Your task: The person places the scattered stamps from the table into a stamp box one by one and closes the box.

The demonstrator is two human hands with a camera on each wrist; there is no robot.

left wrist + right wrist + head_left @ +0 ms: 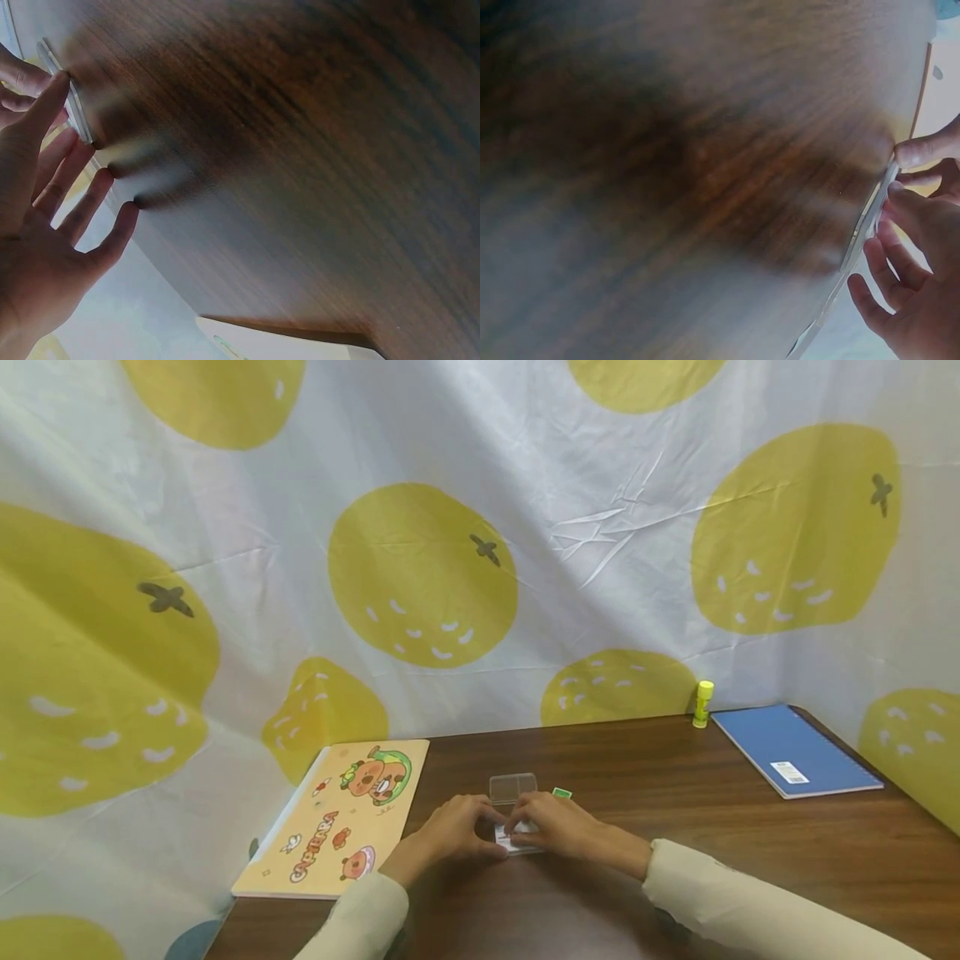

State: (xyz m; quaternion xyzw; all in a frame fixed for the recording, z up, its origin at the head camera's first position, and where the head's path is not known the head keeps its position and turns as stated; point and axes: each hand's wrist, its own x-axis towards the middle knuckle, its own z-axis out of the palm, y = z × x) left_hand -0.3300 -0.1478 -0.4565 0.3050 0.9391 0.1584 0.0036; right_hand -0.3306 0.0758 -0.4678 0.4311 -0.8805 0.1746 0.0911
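A small, flat, clear plastic case lies on the brown table, with its clear lid [513,787] on the far side and a white piece [504,837] in its near part. My left hand [459,829] grips the case [81,120] at its left side, thumb at the near edge; the outer fingers [88,204] spread out beyond it. From the other side my right hand [558,827] reaches over, thumb and fingertips pinching at the white piece, while the remaining fingers [870,304] stay spread. The fingers partly hide the case. Just past the right hand lies a small green-and-white piece [562,792].
A cream-coloured capybara folder [322,827] lies at the left of the table. Toward the back right stand a yellow glue stick [702,704] and, beside it, a blue notebook [787,747]. A fruit-patterned curtain [600,602] hangs along the table's back edge.
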